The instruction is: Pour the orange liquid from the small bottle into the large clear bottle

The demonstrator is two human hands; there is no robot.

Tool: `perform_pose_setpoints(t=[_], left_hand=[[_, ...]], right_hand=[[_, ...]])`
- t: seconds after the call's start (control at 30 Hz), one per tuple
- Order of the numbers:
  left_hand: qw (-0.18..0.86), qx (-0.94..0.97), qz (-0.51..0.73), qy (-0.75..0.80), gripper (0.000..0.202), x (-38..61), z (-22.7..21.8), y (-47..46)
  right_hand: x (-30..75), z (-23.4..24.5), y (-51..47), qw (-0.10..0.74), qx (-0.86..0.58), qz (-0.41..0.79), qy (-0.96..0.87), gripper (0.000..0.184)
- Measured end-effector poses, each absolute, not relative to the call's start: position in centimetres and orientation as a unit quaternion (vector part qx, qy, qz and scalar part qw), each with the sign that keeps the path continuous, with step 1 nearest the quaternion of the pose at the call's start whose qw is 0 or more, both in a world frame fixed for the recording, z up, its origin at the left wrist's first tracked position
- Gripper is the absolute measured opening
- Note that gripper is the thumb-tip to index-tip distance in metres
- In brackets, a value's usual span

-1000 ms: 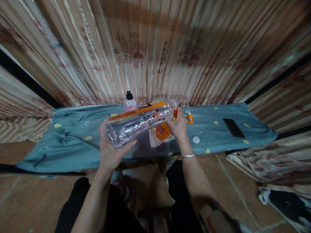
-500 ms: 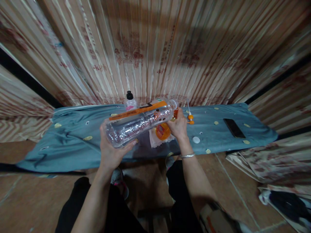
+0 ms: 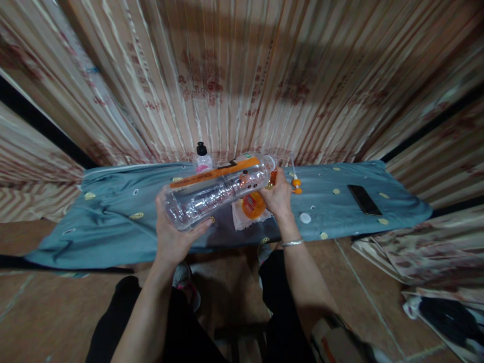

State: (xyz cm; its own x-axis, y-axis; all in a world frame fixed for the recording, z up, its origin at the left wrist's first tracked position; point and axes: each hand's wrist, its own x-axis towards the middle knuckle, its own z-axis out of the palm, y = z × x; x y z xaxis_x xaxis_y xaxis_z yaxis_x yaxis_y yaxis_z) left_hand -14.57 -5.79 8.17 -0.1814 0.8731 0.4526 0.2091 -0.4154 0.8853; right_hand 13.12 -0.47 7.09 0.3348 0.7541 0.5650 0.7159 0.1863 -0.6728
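Observation:
A large clear plastic bottle (image 3: 212, 194) with an orange label lies tilted across the middle, its mouth toward the right and a little higher in the picture. My left hand (image 3: 176, 232) is wrapped round its base end. Under its white-ringed mouth, my right hand (image 3: 279, 194) grips the upper part of an orange see-through bottle (image 3: 252, 205); my fingers and the clear bottle hide some of it. Whether liquid passes between the two I cannot tell. The orange bottle stands on a pale folded cloth (image 3: 242, 220). An orange pump top (image 3: 296, 184) with a thin tube lies right of my right hand.
A clear bottle with a black cap (image 3: 201, 149) stands behind the large bottle. A white round cap (image 3: 305, 218) and a black phone (image 3: 364, 199) lie to the right on the blue-green cloth-covered table (image 3: 113, 201). A patterned curtain (image 3: 242, 75) hangs close behind.

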Motion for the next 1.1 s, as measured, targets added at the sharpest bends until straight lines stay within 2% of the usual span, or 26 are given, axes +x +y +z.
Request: perform_pose_setpoints(t=[0.2,0.53,1.1], left_hand=[[0.249,0.586,0.616,0.464,0.107,-14.63,8.19,-5.69],[0.252,0.585,0.611,0.470,0.098,-14.54,8.35,-5.76],[0.254,0.582,0.614,0.469,0.097,-14.41,8.63,-5.86]], right_hand=[[13.13,7.11,-0.46,0.510,-0.639,0.023,-0.575,0.049],[13.09,6.96,-0.41,0.516,-0.635,0.024,-0.575,0.049],[13.03,7.17,-0.48,0.515,-0.634,0.023,-0.576,0.050]])
